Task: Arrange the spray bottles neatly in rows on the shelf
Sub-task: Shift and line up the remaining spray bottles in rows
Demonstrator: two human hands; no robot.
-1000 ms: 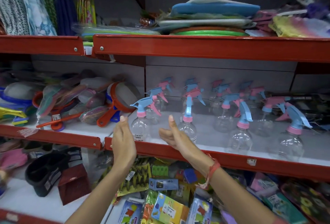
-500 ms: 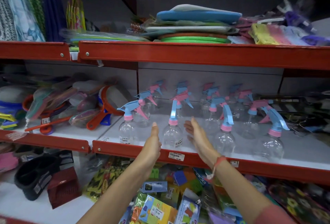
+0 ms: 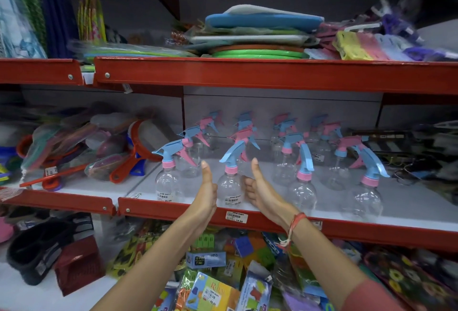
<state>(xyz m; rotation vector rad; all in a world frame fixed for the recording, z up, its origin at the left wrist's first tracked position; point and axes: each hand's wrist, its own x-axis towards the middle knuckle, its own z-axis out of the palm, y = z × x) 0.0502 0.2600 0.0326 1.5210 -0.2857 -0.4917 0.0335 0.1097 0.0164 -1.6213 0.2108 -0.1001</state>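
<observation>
Several clear spray bottles with blue and pink trigger heads stand in rows on the white middle shelf (image 3: 401,214). The second bottle of the front row (image 3: 229,190) sits between my two hands, its blue nozzle pointing left. My left hand (image 3: 207,193) presses its left side with the thumb up. My right hand (image 3: 260,193), a red thread on its wrist, cups its right side. Other front-row bottles stand to the left (image 3: 166,184) and to the right (image 3: 302,193), with one further right (image 3: 364,199).
Red shelf lips (image 3: 272,75) run above and below the bottles. Orange-handled strainers and packed goods (image 3: 99,152) fill the left bay. Dark items (image 3: 421,152) lie at the right. Packets (image 3: 210,291) crowd the lower shelf under my arms.
Both hands moved right from the gap beside the first bottle and closed in on the second front bottle. Its nozzle, which faced me, now points left.
</observation>
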